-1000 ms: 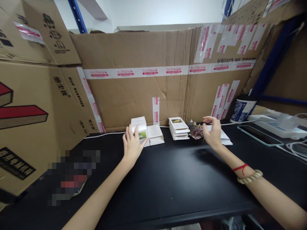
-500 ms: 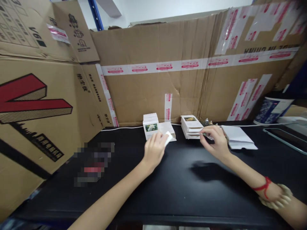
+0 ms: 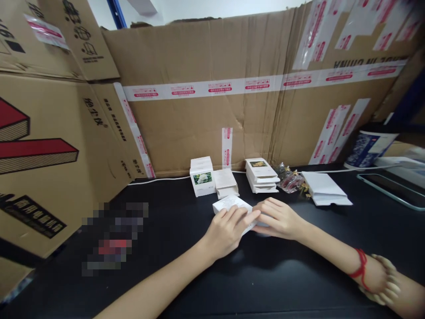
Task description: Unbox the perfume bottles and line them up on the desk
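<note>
A small white cardboard box (image 3: pixel 230 203) lies tilted between my two hands over the black table. My left hand (image 3: pixel 226 232) is closed round its near side, fingers across the top. At the box's right end, the bent fingers of my right hand (image 3: pixel 280 219) press against it; whether they also hold something small is hidden. Just behind stand a white box with a white-flower picture (image 3: pixel 202 178) and a plain white box (image 3: pixel 226 182) with its end towards me. Stacked white boxes (image 3: pixel 262 175) sit further right, beside several small glass perfume bottles (image 3: pixel 290 180) with gold-coloured necks.
Another white box (image 3: pixel 325 188) lies flat right of the bottles. A phone (image 3: pixel 392 190) and a blue-and-white cup (image 3: pixel 370 148) are at the far right. Large cardboard walls (image 3: pixel 186 124) close off the back and left. A blurred-out item (image 3: pixel 114 239) lies on the left.
My left hand has left the flower-picture box and brought a white box to the middle. My right hand has come from the bottles to meet it at the box's right end.
</note>
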{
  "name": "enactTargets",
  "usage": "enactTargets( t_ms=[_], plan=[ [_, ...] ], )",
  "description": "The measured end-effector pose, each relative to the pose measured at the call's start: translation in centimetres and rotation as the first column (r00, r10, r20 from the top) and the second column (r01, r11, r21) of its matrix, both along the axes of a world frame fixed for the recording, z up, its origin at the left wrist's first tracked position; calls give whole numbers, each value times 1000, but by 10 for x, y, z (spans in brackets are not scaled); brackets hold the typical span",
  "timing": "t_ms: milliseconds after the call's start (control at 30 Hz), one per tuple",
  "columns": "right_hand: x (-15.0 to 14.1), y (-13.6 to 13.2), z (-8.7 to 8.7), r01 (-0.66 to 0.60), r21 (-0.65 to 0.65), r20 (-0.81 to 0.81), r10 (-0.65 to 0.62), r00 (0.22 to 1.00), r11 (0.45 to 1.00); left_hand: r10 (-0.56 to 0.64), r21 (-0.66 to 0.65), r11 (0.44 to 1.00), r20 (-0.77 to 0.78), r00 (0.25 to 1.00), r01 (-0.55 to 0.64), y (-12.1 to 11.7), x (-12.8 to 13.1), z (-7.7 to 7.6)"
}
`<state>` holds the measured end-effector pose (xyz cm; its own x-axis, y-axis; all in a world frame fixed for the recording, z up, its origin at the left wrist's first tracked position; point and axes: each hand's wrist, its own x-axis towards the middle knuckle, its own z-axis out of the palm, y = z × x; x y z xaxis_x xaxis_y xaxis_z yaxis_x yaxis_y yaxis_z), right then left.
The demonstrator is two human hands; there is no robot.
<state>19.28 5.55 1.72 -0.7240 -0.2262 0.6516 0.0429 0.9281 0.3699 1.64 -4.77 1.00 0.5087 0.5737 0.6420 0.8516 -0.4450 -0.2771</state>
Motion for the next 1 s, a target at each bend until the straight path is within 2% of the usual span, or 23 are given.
enactTargets(
  t_ms=[133, 267, 367, 500, 700, 900, 1000],
  plan=[
    [-1, 3, -3, 18, -28, -4, -18, 1000, 999, -79, -56, 995, 81, 994, 84, 8, -7, -3],
    [-2, 3, -3, 15, -43, 14, -14, 1000, 999, -79, -164, 980, 202, 976, 113, 14, -11, -7],
    [-1, 4, -3, 16, -28, 23, -15, 1000, 999, -69, -232, 966, 179, 981, 110, 17, -13, -11],
    [-1, 4, -2, 21, -24, 13, -20, 1000, 1000, -59, -239, 967, 130, 990, 89, 19, -13, -14],
    [-1, 5, -2, 34, -32, -11, -34, 999, 999, -67, -250, 964, 95, 993, 89, 18, -12, -7],
    [0, 9, -4, -1, 6, 3, 1, 1000, 1000, -158, -315, 930, 116, 981, 187, 18, -20, 1],
    [0, 9, -3, 1, 26, 0, -1, 1000, 1000, -188, -274, 933, 180, 965, 233, 20, -26, 6]
  ],
)
